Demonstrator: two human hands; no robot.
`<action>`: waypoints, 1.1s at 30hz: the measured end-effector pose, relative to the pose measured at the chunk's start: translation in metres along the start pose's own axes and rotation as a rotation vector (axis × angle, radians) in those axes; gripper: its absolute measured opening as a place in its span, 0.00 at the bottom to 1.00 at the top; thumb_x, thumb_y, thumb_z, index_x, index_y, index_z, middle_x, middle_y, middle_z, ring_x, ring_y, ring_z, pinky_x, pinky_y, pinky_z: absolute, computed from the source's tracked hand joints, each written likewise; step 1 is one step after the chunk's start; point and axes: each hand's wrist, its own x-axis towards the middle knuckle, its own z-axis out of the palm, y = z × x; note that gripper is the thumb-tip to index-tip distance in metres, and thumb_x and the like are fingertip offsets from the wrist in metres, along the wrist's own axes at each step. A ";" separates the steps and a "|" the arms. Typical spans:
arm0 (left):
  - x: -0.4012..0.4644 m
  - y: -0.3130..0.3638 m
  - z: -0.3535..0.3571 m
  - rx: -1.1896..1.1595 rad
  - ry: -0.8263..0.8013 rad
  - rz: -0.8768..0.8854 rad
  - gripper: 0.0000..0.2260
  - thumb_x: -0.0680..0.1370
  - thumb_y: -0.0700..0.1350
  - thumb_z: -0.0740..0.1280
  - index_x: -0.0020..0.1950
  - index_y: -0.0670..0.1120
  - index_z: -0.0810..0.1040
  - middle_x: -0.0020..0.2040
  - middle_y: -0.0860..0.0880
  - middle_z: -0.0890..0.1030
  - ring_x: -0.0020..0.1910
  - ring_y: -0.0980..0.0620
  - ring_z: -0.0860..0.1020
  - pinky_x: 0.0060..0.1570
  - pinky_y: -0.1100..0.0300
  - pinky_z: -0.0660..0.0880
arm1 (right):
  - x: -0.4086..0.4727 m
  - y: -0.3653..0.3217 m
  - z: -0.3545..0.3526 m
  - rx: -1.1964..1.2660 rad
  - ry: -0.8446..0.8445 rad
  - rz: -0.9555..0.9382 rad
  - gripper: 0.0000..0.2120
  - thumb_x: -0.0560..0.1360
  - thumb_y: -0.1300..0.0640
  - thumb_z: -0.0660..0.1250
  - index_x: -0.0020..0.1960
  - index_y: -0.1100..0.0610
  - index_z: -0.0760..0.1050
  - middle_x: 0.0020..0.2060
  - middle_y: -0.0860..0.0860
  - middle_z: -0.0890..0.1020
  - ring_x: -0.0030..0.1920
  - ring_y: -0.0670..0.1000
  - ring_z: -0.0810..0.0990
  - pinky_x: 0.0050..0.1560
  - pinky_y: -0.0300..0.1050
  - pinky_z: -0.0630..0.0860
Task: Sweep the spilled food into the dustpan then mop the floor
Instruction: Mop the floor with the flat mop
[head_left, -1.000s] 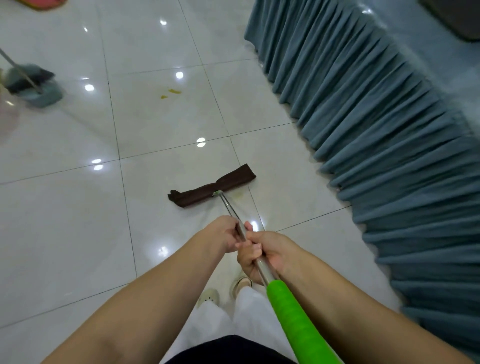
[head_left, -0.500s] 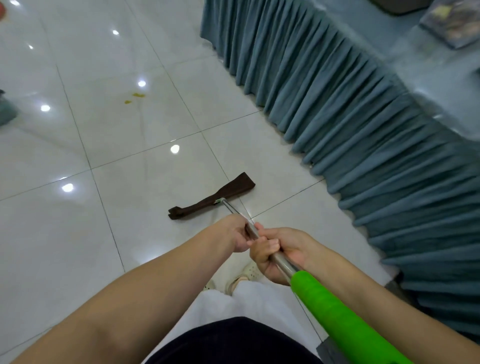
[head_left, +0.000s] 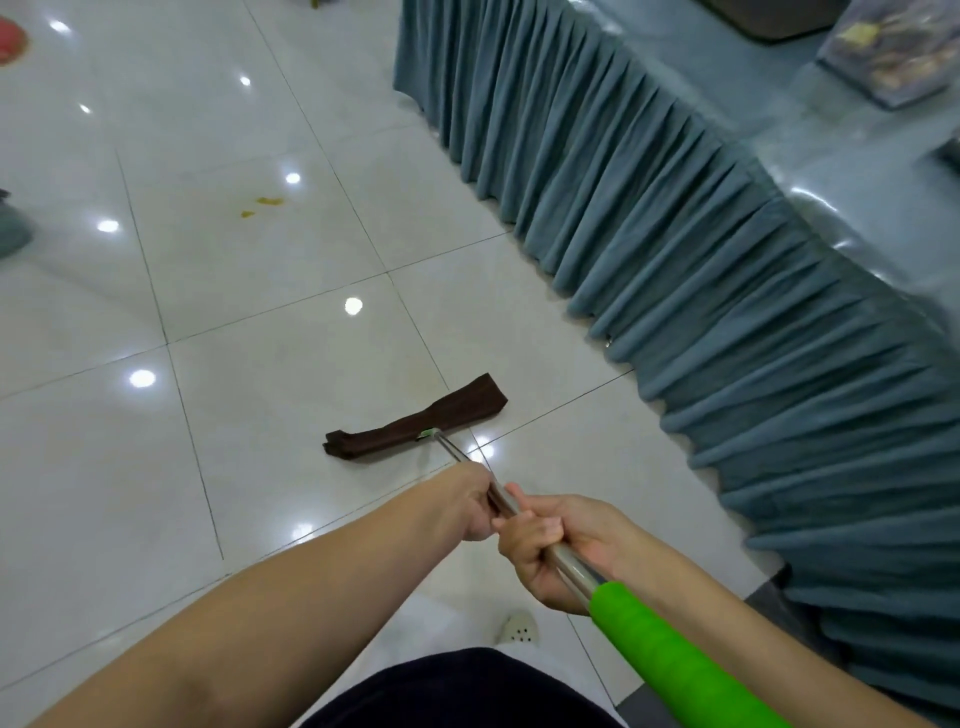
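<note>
I hold a flat mop by its metal pole, which ends in a green grip at the lower right. My left hand is closed around the pole further down, and my right hand is closed on it just below the green grip. The brown mop head lies flat on the white tiled floor, slanted up to the right. A few yellow food bits lie on a tile well beyond the mop head, to the upper left.
A table with a pleated blue-grey skirt runs along the right side, close to the mop head's right end. A plastic-wrapped item lies on the tabletop. A red object and a grey-green object sit at the left edge.
The view has swung to the right, and the table skirt fills more of the frame. The mop head has turned more slanted and lies closer to the skirt. Both hands keep their grip.
</note>
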 end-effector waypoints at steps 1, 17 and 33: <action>0.003 -0.005 0.011 -0.019 0.017 -0.006 0.15 0.83 0.41 0.50 0.41 0.35 0.69 0.29 0.42 0.72 0.13 0.50 0.71 0.22 0.65 0.71 | -0.005 -0.008 -0.009 -0.001 -0.008 0.010 0.04 0.80 0.60 0.62 0.46 0.55 0.69 0.21 0.54 0.66 0.12 0.48 0.64 0.13 0.31 0.64; 0.056 -0.019 0.094 -0.282 0.095 0.065 0.09 0.82 0.37 0.47 0.46 0.38 0.64 0.35 0.44 0.67 0.28 0.50 0.67 0.19 0.65 0.72 | -0.006 -0.108 -0.073 -0.449 0.139 0.129 0.13 0.81 0.59 0.59 0.39 0.64 0.68 0.19 0.51 0.64 0.12 0.45 0.62 0.12 0.29 0.59; 0.066 0.180 0.008 -0.318 0.108 0.139 0.12 0.82 0.37 0.46 0.41 0.40 0.64 0.34 0.45 0.67 0.29 0.51 0.66 0.28 0.63 0.68 | 0.111 -0.169 0.104 -0.646 0.184 0.103 0.13 0.80 0.61 0.55 0.37 0.61 0.67 0.17 0.49 0.63 0.12 0.43 0.61 0.11 0.30 0.58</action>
